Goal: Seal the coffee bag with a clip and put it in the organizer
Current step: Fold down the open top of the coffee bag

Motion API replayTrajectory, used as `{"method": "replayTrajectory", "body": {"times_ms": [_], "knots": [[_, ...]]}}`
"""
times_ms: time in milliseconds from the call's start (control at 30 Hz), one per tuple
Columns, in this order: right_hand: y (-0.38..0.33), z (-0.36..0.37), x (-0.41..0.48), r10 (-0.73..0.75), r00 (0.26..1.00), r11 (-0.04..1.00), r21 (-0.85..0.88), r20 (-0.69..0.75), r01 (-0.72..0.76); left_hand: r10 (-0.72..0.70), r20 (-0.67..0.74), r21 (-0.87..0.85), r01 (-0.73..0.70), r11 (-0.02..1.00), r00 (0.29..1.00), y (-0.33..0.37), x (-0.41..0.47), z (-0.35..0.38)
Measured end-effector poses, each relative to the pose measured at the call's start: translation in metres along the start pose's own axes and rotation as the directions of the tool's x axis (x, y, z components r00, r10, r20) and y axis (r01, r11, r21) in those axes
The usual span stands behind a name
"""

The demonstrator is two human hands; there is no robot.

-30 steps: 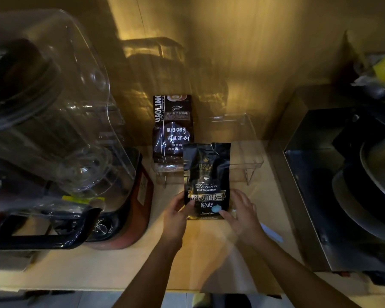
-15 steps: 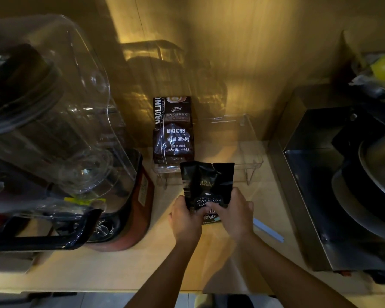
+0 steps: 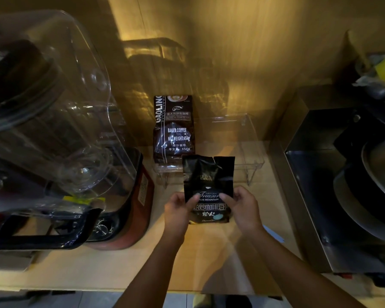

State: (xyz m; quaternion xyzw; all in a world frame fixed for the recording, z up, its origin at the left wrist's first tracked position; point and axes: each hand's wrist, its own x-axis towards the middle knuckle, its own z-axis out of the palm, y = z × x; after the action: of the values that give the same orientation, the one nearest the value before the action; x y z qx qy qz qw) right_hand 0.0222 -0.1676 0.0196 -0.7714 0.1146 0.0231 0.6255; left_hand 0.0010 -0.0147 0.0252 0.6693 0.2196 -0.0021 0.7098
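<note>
A black coffee bag point(image 3: 208, 185) with gold and white print stands upright at the middle of the wooden counter, its top edge crumpled and torn open. My left hand point(image 3: 177, 210) grips its left side and my right hand point(image 3: 242, 207) grips its right side, thumbs on the front. A pale blue clip point(image 3: 273, 234) lies flat on the counter just right of my right wrist, partly hidden by it. Behind the bag stands a clear organizer point(image 3: 247, 152) that holds a brown coffee bag point(image 3: 175, 130) in its left part.
A large blender with a clear cover point(image 3: 53, 121) and a red base point(image 3: 129, 210) fills the left side. A steel box-shaped appliance point(image 3: 316, 196) with dark pans stands at the right. A wooden wall rises behind the organizer. The counter's front edge runs below my forearms.
Both hands closed on the bag's sides and lifted it slightly. The bag's top crumpled forward half a second ago and now stands taller again.
</note>
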Motion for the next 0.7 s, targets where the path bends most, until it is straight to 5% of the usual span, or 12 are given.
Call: {"method": "replayTrajectory", "body": {"times_ms": [67, 167, 233, 300, 433, 600, 700], "knots": [[-0.001, 0.008, -0.005, -0.011, 1.0, 0.993, -0.118, 0.003, 0.011, 0.015, -0.044, 0.177, -0.007, 0.984, 0.999, -0.001, -0.003, 0.008], [-0.001, 0.021, -0.012, -0.098, 0.985, 0.919, -0.393, -0.144, 0.034, 0.213, -0.237, 0.616, -0.023, 0.787, 0.948, -0.007, -0.005, 0.022], [-0.004, 0.02, -0.01, -0.138, 0.974, 0.911, -0.408, -0.18, 0.054, 0.289, -0.27, 0.667, -0.039, 0.744, 0.918, -0.007, -0.004, 0.022], [-0.006, 0.014, -0.006, -0.124, 0.981, 0.938, -0.341, -0.148, 0.067, 0.242, -0.279, 0.586, -0.035, 0.81, 0.929, -0.008, 0.003, 0.015], [-0.007, -0.004, 0.001, 0.028, 0.998, 0.997, 0.076, -0.052, -0.024, 0.06, -0.21, 0.078, -0.045, 0.996, 0.976, -0.001, 0.007, 0.0], [-0.001, -0.021, 0.011, 0.106, 0.99, 0.929, 0.346, 0.091, -0.131, 0.04, 0.004, 0.068, -0.04, 0.997, 0.999, 0.009, 0.011, -0.02], [0.001, -0.027, 0.017, 0.086, 0.973, 0.942, 0.301, 0.213, -0.149, 0.015, 0.045, 0.082, -0.019, 0.996, 0.999, 0.02, 0.014, -0.021]]}}
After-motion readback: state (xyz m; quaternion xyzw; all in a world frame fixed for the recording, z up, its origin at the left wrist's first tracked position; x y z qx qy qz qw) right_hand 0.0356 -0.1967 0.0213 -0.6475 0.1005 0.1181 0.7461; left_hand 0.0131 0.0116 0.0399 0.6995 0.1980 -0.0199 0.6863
